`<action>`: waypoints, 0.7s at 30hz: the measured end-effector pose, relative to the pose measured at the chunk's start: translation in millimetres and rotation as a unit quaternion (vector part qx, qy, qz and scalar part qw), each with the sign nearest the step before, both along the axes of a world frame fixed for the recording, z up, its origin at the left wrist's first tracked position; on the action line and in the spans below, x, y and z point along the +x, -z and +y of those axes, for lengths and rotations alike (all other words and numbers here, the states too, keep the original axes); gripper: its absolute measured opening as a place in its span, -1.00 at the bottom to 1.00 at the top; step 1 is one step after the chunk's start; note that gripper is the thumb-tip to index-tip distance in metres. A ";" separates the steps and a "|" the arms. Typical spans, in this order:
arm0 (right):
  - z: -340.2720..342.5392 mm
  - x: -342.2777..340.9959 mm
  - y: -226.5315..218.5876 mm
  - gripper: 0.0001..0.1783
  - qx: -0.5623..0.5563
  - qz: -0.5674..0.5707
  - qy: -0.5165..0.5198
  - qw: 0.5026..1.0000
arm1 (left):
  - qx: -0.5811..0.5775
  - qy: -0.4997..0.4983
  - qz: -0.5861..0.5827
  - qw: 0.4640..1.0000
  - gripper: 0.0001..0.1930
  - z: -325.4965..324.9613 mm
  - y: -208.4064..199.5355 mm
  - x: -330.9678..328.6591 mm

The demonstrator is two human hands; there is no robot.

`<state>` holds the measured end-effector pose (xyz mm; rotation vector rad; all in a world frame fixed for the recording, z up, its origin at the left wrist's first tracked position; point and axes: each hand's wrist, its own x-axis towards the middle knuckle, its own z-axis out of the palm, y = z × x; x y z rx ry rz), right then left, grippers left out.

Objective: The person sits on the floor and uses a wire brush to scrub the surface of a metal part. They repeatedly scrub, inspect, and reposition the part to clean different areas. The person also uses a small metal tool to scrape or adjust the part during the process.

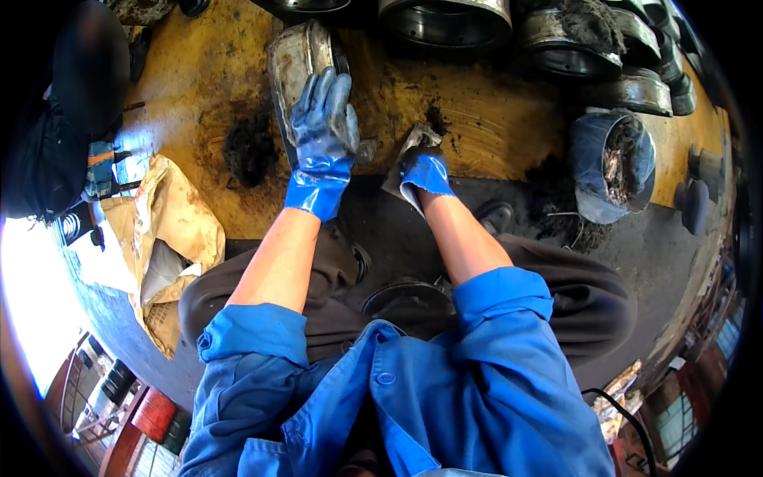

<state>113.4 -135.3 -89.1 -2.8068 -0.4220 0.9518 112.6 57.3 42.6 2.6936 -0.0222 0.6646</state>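
The scuffed metal ring (282,60) stands tilted on the stained yellow work surface (373,103), at the top, left of centre. The blue-gloved left hand (322,127) lies against its right side, fingers straight and nearly pressed together. The right hand (425,167), also gloved, is at a grimy grey rag (420,137) — its fingers are bent, but I cannot tell whether they pinch the cloth. Dark fluff (250,149) lies left of the ring. Farther right, a tub lined with clear plastic (586,163) holds brownish scraps (622,163); at left, a brown paper sack (191,219) gapes — pale lining inside, its printed patch too small to read. More metal rings (445,24) crowd the top right.
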 end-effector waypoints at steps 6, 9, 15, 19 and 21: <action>1.6 10.5 24.7 -0.67 -0.025 -0.058 -0.067 0.996 | -0.011 0.007 -0.002 1.000 -0.58 0.9 -0.9 -0.5; 2.8 25.2 16.7 -0.66 -0.035 -0.006 -0.068 0.997 | -0.009 -0.001 0.005 1.000 -0.57 2.1 0.5 -1.4; -4.0 46.4 19.0 -0.62 -0.013 -0.008 -0.040 0.999 | -0.001 -0.009 0.009 1.000 -0.57 4.1 0.5 -2.6; -25.3 64.0 60.7 -0.61 0.009 -0.063 -0.037 0.997 | 0.000 -0.011 0.019 1.000 -0.57 5.4 2.9 -3.4; -21.3 72.0 47.9 -0.59 0.024 -0.020 0.040 0.999 | 0.000 -0.012 0.017 1.000 -0.57 6.4 2.7 -4.4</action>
